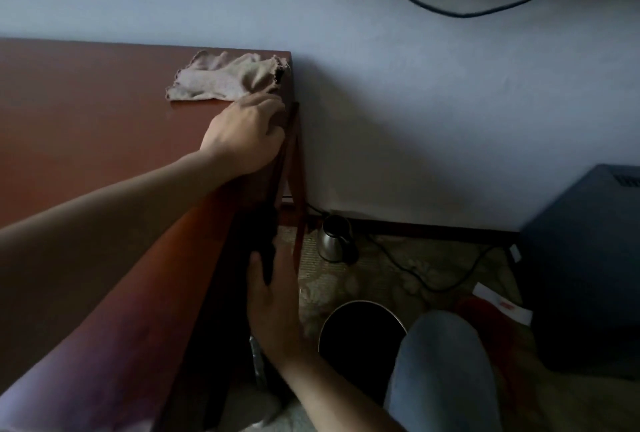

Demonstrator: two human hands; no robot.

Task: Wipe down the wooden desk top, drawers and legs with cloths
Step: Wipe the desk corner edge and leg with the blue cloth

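Note:
The reddish-brown wooden desk top (86, 140) fills the left of the view, its right end by the wall. A beige cloth (225, 78) lies crumpled on the far right corner. My left hand (246, 137) sits just in front of that cloth, fingers curled over the desk's right edge. Lower down, my right hand (273, 307) reaches up along the desk's right side and holds a dark cloth (268, 244) between thumb and fingers against the dark side panel. A slanted desk leg (298, 189) stands just right of it.
A steel kettle (334, 239) stands on the patterned carpet by the wall, its cable trailing right. A round dark bin (362, 327) sits near my jeans-clad knee (443, 369). A dark cabinet (588, 258) blocks the right side, with white paper (502, 303) at its foot.

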